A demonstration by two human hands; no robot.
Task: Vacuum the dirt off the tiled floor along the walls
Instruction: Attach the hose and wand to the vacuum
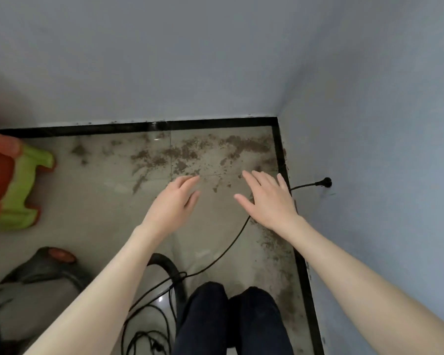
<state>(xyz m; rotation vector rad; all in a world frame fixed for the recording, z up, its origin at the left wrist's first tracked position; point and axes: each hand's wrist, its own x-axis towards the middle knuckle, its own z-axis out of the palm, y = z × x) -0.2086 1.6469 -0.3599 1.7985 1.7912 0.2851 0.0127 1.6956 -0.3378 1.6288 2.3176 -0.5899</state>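
Observation:
Brown dirt [190, 152] lies scattered on the grey tiled floor [100, 196] along the far wall, and more dirt [274, 249] runs down the right wall. My left hand [174, 201] and my right hand [269, 201] are stretched out above the floor with straight, spread fingers, holding nothing. The vacuum cleaner body [36, 285] sits at the lower left. Its black hose [169, 270] curves up beside my legs [231, 319].
A black power cord [231, 242] runs across the floor to a plug [326, 181] in the right wall, with loose coils [149, 329] near my feet. A green and orange plastic stool [18, 185] stands at the left. Black skirting [139, 125] edges both walls.

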